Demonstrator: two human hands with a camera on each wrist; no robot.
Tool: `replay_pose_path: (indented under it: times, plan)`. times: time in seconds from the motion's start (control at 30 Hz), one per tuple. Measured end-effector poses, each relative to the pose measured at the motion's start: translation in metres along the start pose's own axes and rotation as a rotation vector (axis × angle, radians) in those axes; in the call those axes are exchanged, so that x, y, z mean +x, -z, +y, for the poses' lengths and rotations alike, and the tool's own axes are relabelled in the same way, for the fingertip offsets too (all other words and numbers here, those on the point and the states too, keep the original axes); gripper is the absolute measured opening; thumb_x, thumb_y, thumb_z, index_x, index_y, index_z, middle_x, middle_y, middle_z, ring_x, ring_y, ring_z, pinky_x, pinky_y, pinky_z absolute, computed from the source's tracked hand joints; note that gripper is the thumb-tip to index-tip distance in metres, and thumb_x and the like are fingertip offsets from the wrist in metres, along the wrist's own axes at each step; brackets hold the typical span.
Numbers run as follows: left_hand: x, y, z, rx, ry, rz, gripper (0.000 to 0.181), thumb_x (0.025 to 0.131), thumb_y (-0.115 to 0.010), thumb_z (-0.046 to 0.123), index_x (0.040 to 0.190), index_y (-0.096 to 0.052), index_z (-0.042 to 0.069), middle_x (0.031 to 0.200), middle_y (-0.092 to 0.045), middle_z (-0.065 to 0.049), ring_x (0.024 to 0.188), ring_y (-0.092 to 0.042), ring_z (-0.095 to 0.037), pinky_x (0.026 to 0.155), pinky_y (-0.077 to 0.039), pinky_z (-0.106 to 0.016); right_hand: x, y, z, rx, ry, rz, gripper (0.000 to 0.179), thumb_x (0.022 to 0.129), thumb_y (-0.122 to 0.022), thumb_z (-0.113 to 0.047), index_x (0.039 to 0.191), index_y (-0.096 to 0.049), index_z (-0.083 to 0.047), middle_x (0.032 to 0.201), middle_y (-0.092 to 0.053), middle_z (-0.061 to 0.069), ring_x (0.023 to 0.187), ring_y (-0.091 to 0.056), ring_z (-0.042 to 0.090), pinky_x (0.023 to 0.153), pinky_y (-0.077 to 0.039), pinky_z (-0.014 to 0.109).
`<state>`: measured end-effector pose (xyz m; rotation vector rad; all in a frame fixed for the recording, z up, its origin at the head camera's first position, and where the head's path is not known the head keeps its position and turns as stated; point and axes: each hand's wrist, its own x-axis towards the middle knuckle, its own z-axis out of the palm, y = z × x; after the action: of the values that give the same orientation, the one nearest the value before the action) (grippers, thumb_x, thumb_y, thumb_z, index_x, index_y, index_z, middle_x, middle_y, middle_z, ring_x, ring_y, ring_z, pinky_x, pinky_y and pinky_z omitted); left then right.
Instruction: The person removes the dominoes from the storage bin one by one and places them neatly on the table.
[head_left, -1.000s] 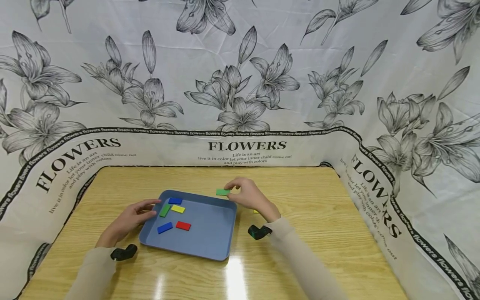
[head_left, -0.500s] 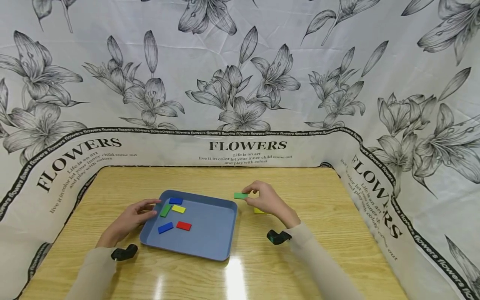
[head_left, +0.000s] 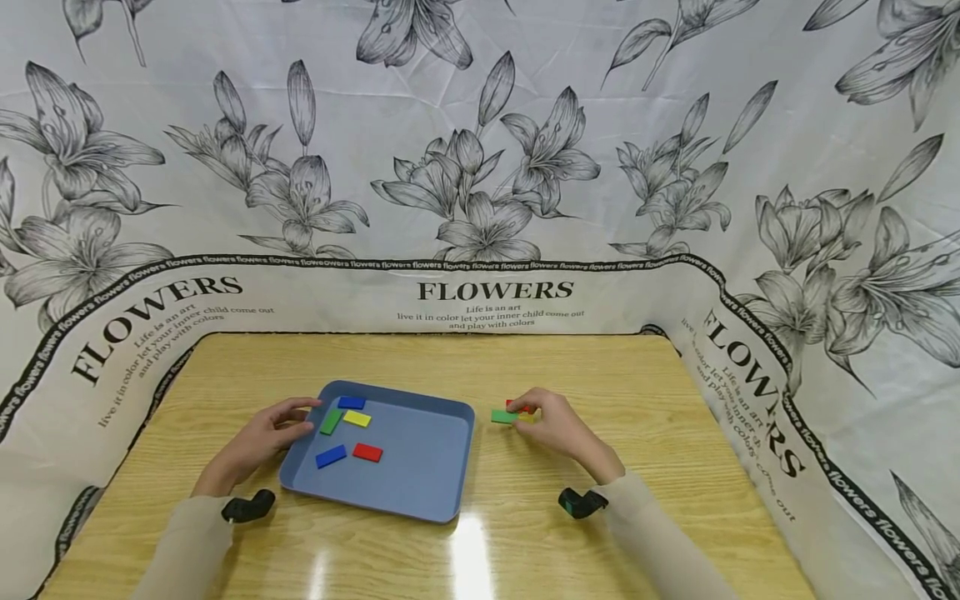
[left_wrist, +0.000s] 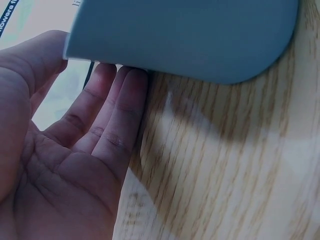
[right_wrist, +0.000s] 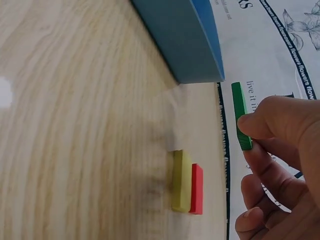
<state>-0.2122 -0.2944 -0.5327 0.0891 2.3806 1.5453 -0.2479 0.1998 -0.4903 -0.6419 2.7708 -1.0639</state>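
Observation:
My right hand (head_left: pixel 555 423) pinches a green wooden block (right_wrist: pixel 240 112) between thumb and fingers, right of the tray. Just beyond the held block, a red block (head_left: pixel 516 406) and a yellow block (right_wrist: pixel 181 181) lie side by side on the table, partly covered by the hand in the head view. My left hand (head_left: pixel 264 433) touches the left rim of the blue-grey tray (head_left: pixel 412 492), its fingers fairly straight against the outer wall in the left wrist view. Inside the tray lie two blue blocks, a green block (head_left: pixel 331 421), a yellow block (head_left: pixel 357 419) and a red block (head_left: pixel 367 452).
The wooden table (head_left: pixel 637 400) extends around the tray. A white cloth with printed flowers (head_left: pixel 480 167) encloses the table at the back and both sides. Each wrist carries a black camera mount.
My right hand has carried the green block rightward and toward me, from behind the tray's far edge to beside the yellow and red blocks. The left hand and tray have stayed in place.

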Motion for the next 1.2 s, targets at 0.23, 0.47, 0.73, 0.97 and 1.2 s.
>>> replay_pose_path:
  times: [0.23,0.47,0.73,0.97,1.2]
  plan:
    - [-0.001,-0.001,-0.001,-0.004,-0.009,0.005,0.056,0.104,-0.063,0.035,0.153,-0.048,0.013,0.147,-0.049,-0.025,0.128,-0.055,-0.036,0.093,-0.055,-0.04,-0.008,-0.002,0.006,0.004,-0.008,-0.008,0.016,0.092,-0.074,-0.007,0.107,-0.079,-0.01,0.108,-0.071,0.005,0.095,-0.062,0.023,0.077,-0.052,0.032]
    - [-0.001,-0.001,-0.001,-0.004,-0.012,0.008,0.055,0.104,-0.063,0.033,0.152,-0.048,0.013,0.145,-0.051,-0.024,0.126,-0.056,-0.035,0.093,-0.055,-0.039,-0.015,-0.002,0.013,0.017,-0.021,-0.014,0.017,0.091,-0.074,-0.005,0.108,-0.078,-0.007,0.105,-0.07,0.006,0.097,-0.063,0.028,0.076,-0.053,0.028]
    - [0.0,-0.002,0.0,-0.019,0.006,0.013,0.052,0.105,-0.062,0.029,0.152,-0.048,0.012,0.141,-0.053,-0.025,0.124,-0.058,-0.034,0.092,-0.055,-0.038,-0.022,-0.005,0.023,0.034,-0.026,-0.008,0.016,0.09,-0.074,-0.004,0.106,-0.077,-0.004,0.105,-0.069,0.008,0.089,-0.059,0.017,0.075,-0.05,0.025]
    - [-0.001,-0.001,0.001,-0.017,0.009,0.014,0.052,0.105,-0.063,0.029,0.152,-0.047,0.013,0.143,-0.051,-0.025,0.126,-0.056,-0.035,0.093,-0.055,-0.039,-0.028,-0.007,0.032,0.054,-0.038,-0.015,0.016,0.091,-0.072,-0.002,0.106,-0.076,-0.003,0.102,-0.067,0.011,0.082,-0.056,0.012,0.069,-0.048,0.022]
    - [0.0,-0.001,0.0,-0.016,0.004,0.019,0.054,0.104,-0.063,0.031,0.152,-0.047,0.012,0.143,-0.051,-0.025,0.126,-0.056,-0.035,0.094,-0.055,-0.039,-0.03,-0.01,0.037,0.043,-0.033,-0.027,0.018,0.09,-0.072,-0.002,0.106,-0.077,-0.003,0.101,-0.067,0.008,0.081,-0.056,0.011,0.069,-0.048,0.021]
